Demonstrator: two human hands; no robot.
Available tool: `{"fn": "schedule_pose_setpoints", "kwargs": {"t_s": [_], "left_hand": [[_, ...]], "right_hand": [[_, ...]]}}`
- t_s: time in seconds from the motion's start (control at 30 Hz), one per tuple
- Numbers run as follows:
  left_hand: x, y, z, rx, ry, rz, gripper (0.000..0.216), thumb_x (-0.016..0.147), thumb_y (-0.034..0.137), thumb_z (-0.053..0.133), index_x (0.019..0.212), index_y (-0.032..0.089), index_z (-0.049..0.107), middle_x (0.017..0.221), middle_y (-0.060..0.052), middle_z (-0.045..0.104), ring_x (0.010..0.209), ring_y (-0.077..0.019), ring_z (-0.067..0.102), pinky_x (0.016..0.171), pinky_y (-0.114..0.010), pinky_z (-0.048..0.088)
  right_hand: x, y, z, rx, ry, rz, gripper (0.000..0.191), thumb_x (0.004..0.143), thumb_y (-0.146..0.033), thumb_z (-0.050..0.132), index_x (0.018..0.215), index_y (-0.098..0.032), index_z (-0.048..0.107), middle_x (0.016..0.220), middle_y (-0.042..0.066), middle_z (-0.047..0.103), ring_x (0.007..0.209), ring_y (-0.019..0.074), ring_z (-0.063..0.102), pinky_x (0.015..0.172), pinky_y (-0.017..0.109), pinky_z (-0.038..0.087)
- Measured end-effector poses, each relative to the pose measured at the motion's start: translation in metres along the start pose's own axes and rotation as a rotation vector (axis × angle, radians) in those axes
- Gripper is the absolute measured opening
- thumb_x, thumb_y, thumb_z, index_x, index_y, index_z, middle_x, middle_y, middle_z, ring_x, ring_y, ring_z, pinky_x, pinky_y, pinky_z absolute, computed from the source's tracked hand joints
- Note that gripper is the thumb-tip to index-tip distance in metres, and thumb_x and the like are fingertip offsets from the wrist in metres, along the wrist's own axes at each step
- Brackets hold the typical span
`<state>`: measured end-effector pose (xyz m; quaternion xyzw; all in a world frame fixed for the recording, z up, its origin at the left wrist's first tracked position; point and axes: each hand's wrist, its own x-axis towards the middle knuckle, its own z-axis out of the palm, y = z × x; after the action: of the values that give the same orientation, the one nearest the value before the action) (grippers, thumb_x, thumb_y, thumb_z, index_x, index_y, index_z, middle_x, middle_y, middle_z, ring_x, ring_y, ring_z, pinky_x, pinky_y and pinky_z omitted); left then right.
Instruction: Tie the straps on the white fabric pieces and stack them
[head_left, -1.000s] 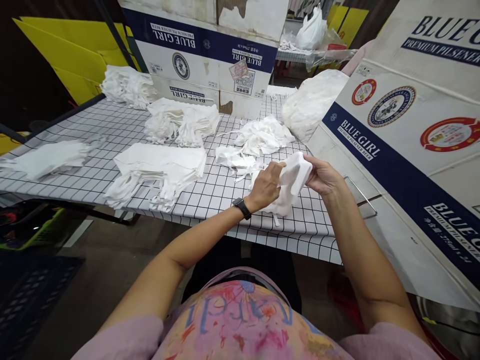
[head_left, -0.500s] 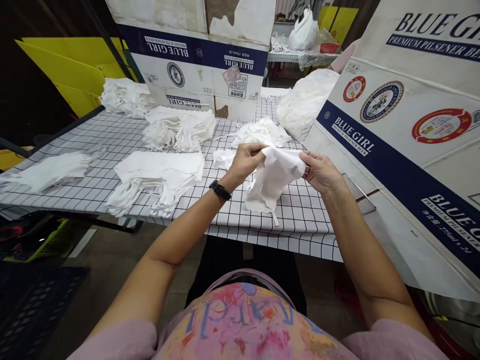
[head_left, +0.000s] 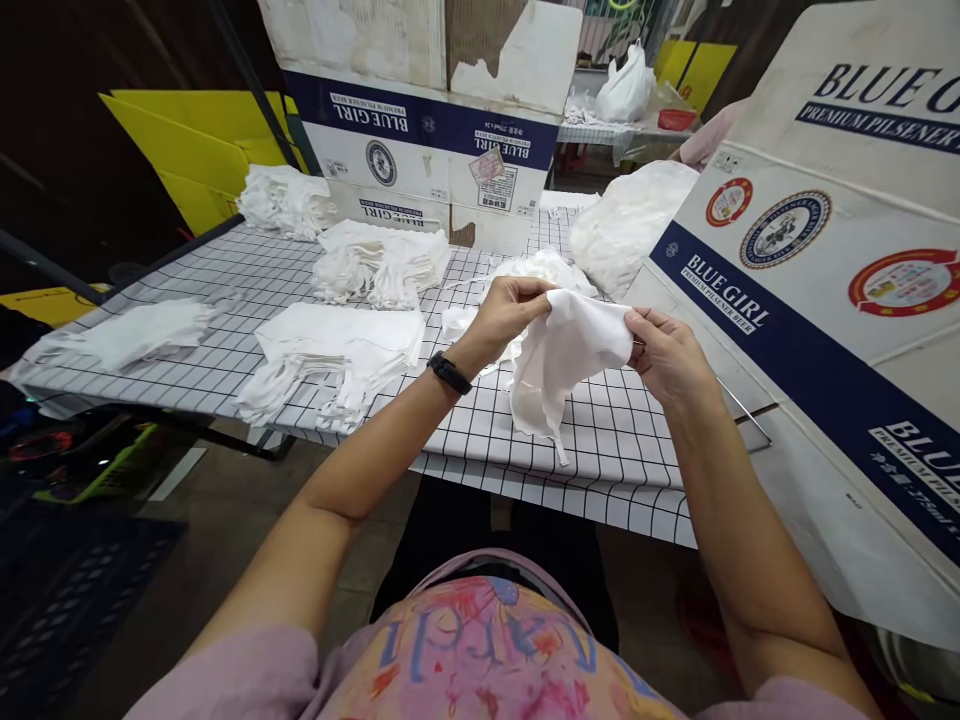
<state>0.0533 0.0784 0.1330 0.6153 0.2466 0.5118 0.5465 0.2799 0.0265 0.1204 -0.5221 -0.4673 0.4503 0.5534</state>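
Note:
Between my two hands hangs a small white fabric piece (head_left: pixel 574 350) with a narrow strap-like end dangling over the table. My left hand (head_left: pixel 510 315), a black band on its wrist, pinches the upper left corner. The upper right edge is gripped by the fingers of my right hand (head_left: pixel 671 355). Behind them lies a loose heap of white fabric (head_left: pixel 544 268), partly hidden by my left hand and the piece. To the left, a neat stack of white pieces (head_left: pixel 341 335) rests near the front edge, with another stack (head_left: pixel 386 255) behind it.
The table (head_left: pixel 472 430) wears a black-and-white checked cover. Flattened beer cartons stand at the back (head_left: pixel 465 170) and right (head_left: pixel 750 240). A large white plastic bag (head_left: pixel 630 225) sits between them. Another person's sleeve (head_left: pixel 712 135) shows beyond. More white piles (head_left: pixel 135 335) lie left.
The whole view has shifted, so the table and cartons appear farther right. Both hands keep their hold on the fabric piece, which sags slightly more between them.

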Motion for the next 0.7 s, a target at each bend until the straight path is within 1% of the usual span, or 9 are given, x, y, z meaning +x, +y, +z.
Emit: {"fn": "schedule_pose_setpoints", "kwargs": {"t_s": [0.1,0.17,0.23,0.3,0.33,0.4,0.53,0.6,0.7], "left_hand": [[0.001,0.003,0.001,-0.007,-0.025,0.027,0.03,0.07,0.041,0.091,0.076,0.015,0.077,0.076,-0.001,0.074,0.074,-0.0096,0.065,0.071,-0.023,0.052],[0.003,0.005,0.003,-0.006,-0.049,0.031,0.032,0.069,0.042,0.092,0.076,0.014,0.077,0.077,-0.002,0.074,0.074,-0.0096,0.065,0.07,-0.023,0.052],[0.004,0.006,0.006,-0.008,-0.083,0.033,0.035,0.069,0.044,0.092,0.076,0.014,0.077,0.078,-0.003,0.074,0.073,-0.0099,0.066,0.068,-0.024,0.052],[0.005,0.008,0.009,-0.018,-0.123,0.04,0.036,0.068,0.046,0.093,0.076,0.014,0.077,0.077,-0.003,0.074,0.072,-0.0103,0.066,0.068,-0.024,0.052],[0.006,0.008,0.011,-0.023,-0.141,0.047,0.037,0.068,0.046,0.093,0.076,0.014,0.077,0.076,-0.003,0.074,0.071,-0.0104,0.066,0.068,-0.024,0.053],[0.007,0.01,0.013,-0.025,-0.166,0.062,0.038,0.068,0.048,0.093,0.075,0.013,0.077,0.076,-0.003,0.074,0.072,-0.0112,0.067,0.068,-0.025,0.053],[0.009,0.01,0.012,0.006,-0.185,0.092,0.043,0.069,0.052,0.091,0.076,0.012,0.075,0.081,-0.005,0.075,0.078,-0.0139,0.07,0.073,-0.027,0.054],[0.01,0.01,0.008,0.005,-0.219,0.106,0.045,0.071,0.054,0.09,0.083,0.013,0.075,0.085,-0.006,0.075,0.081,-0.0146,0.07,0.076,-0.029,0.055],[0.009,0.007,0.002,-0.015,-0.261,0.122,0.049,0.072,0.052,0.09,0.099,0.016,0.071,0.091,-0.005,0.074,0.085,-0.0145,0.07,0.08,-0.029,0.056]], "right_hand": [[-0.005,0.001,0.002,-0.26,0.114,-0.153,0.032,0.083,-0.05,0.077,0.096,-0.022,0.068,0.085,0.004,0.072,0.075,0.019,0.069,0.077,0.038,0.062],[-0.011,-0.004,0.008,-0.443,0.171,-0.347,0.032,0.088,-0.049,0.072,0.107,-0.024,0.067,0.105,0.006,0.074,0.094,0.0243,0.072,0.089,0.045,0.061],[-0.017,-0.012,0.015,-0.539,0.095,-0.515,0.037,0.092,-0.048,0.069,0.123,-0.028,0.064,0.127,0.007,0.07,0.112,0.0274,0.07,0.097,0.049,0.058],[-0.021,-0.022,0.023,-0.577,-0.075,-0.598,0.046,0.094,-0.046,0.066,0.136,-0.031,0.058,0.136,0.007,0.067,0.12,0.0279,0.067,0.102,0.049,0.055],[-0.021,-0.026,0.025,-0.597,-0.144,-0.615,0.049,0.094,-0.046,0.067,0.14,-0.031,0.056,0.134,0.007,0.068,0.119,0.0277,0.068,0.102,0.049,0.055],[-0.018,-0.032,0.029,-0.655,-0.211,-0.616,0.053,0.093,-0.045,0.068,0.142,-0.03,0.057,0.12,0.006,0.074,0.107,0.0269,0.071,0.095,0.047,0.057],[-0.008,-0.035,0.028,-0.705,-0.243,-0.546,0.044,0.089,-0.045,0.073,0.127,-0.024,0.072,0.087,0.003,0.073,0.076,0.0207,0.067,0.07,0.036,0.056],[-0.007,-0.036,0.028,-0.678,-0.235,-0.522,0.041,0.087,-0.045,0.075,0.121,-0.022,0.075,0.083,0.002,0.072,0.073,0.0191,0.065,0.065,0.033,0.054],[-0.011,-0.042,0.029,-0.621,-0.189,-0.485,0.035,0.085,-0.045,0.076,0.11,-0.021,0.079,0.086,0.003,0.074,0.074,0.0191,0.066,0.065,0.032,0.053]]}}
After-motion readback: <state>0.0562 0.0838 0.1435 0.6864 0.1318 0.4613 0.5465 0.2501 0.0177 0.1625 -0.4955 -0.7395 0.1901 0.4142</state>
